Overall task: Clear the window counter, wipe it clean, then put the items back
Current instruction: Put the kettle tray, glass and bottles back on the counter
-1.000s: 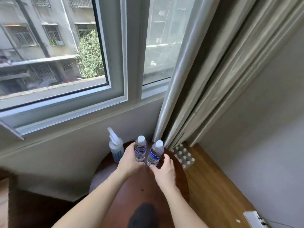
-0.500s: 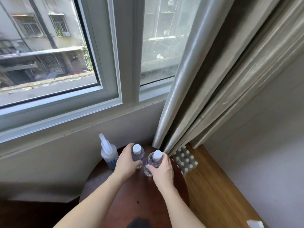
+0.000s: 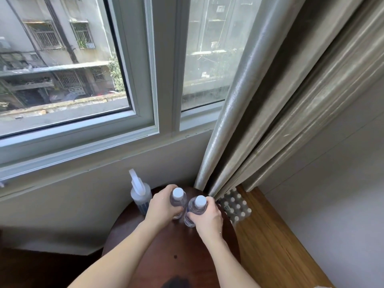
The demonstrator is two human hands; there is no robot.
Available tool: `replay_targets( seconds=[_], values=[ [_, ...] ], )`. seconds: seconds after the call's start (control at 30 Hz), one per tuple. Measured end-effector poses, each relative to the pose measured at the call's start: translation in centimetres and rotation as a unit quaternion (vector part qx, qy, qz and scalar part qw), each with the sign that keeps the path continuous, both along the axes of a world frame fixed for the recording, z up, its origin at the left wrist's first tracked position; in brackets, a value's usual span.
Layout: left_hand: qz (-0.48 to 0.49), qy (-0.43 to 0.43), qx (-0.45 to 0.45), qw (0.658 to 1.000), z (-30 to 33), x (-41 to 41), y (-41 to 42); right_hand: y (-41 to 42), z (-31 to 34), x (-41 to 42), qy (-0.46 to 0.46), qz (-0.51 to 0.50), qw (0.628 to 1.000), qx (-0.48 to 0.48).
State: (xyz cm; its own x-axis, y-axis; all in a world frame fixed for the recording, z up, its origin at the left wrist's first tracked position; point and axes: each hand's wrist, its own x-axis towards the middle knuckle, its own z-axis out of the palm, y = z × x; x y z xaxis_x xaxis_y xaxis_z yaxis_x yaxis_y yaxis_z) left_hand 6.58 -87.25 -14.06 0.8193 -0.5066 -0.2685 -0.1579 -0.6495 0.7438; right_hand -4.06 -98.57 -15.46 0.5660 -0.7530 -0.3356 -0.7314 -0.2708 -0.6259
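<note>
Two small clear water bottles with white caps stand upright on a round dark wooden table (image 3: 172, 252) below the window. My left hand (image 3: 162, 208) grips the left bottle (image 3: 178, 197) around its body. My right hand (image 3: 207, 217) grips the right bottle (image 3: 198, 204) the same way. The two bottles are close together, almost touching. A white spray bottle (image 3: 139, 193) with a blue lower part stands just left of my left hand, near the wall. The window counter (image 3: 87, 163) runs bare along the bottom of the window frame.
A heavy grey curtain (image 3: 259, 121) hangs from the top right down to the table's far right edge. A shrink-wrapped pack of small bottles (image 3: 235, 205) lies on the wooden floor (image 3: 276, 246) right of the table. A plain wall closes the right side.
Both hands have closed round the bottles, the right one reaching its bottle first half a second ago. The view has shifted right and down; the bottles stay on the table.
</note>
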Motion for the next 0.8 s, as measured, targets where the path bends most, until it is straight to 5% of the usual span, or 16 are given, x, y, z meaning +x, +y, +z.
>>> replay_targets(
  seconds=[0.47,0.8],
  values=[
    [0.064,-0.093,-0.037,0.993,10.9,-1.1,9.2,8.0,10.0,0.6,-0.065,0.080,0.993,-0.059],
    [0.140,-0.112,-0.085,0.980,17.6,-2.2,24.5,20.7,17.9,0.9,-0.086,0.179,0.973,-0.117]
  ],
)
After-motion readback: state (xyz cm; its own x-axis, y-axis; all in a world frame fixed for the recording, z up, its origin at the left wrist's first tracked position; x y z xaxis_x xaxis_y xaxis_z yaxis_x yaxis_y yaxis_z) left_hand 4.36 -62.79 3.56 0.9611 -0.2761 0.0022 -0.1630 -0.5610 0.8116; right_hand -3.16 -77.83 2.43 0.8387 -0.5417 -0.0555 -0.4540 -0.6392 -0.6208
